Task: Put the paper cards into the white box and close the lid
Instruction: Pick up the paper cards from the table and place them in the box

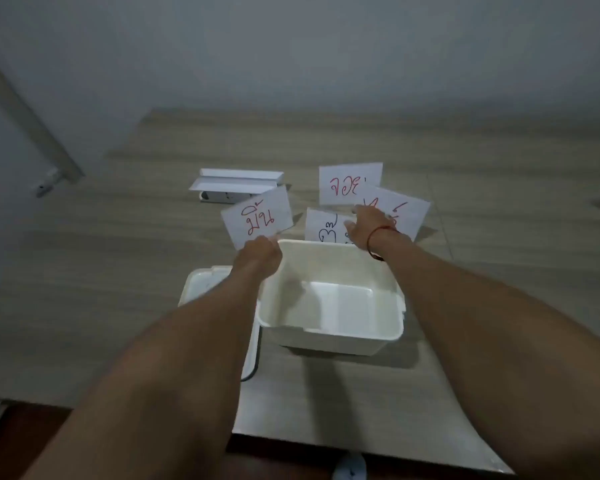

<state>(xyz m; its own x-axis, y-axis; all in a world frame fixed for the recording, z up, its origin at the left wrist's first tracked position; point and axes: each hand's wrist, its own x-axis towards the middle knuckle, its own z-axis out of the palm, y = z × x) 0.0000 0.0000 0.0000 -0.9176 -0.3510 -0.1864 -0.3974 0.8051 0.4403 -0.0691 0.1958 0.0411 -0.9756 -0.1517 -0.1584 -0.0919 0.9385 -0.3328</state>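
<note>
While open and bare inside, white box [331, 299] sits on wooden table [118, 271], no cards in it. Lid [201, 285] flat just left of box, touching its left wall, partly hidden under left forearm. Left hand [258, 252] at box's far-left corner, fingers pinched on card [257, 216] with red writing, card raised and tilted beyond the rim. Right hand [366, 226] past box's far rim, red string on wrist, fingers spread flat over loose cards, not clearly gripping any. Under it, card with dark writing [323, 226] just behind the rim, tilted card [402, 213] to far right. Farther back, red-lettered card [349, 183]. Far left of box, stacked white items [236, 183] on table.
</note>
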